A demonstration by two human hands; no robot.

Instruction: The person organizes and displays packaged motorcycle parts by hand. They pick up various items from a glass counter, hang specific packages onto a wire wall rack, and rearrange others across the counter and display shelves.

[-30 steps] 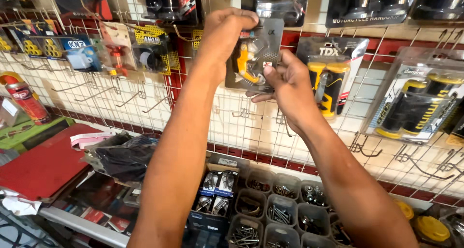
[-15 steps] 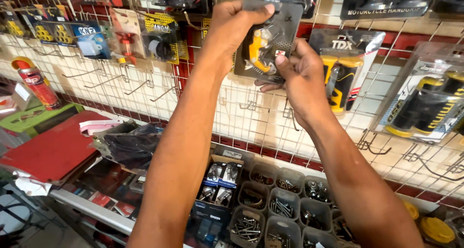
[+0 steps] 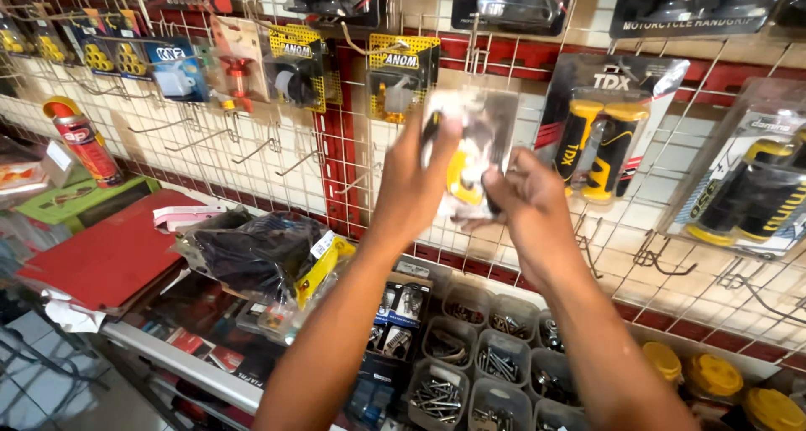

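Both hands meet at centre frame before the wire rack [image 3: 252, 158]. The left hand [image 3: 413, 179] grips a clear blister pack [image 3: 470, 150] by its left edge, fingers wrapped round it; the right hand [image 3: 525, 204] pinches its lower right. Screw tubs [image 3: 470, 372] sit below.

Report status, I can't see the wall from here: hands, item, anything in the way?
Left hand and right hand both grip clear packet against wire rack. Hooks nearby, nothing blocking.
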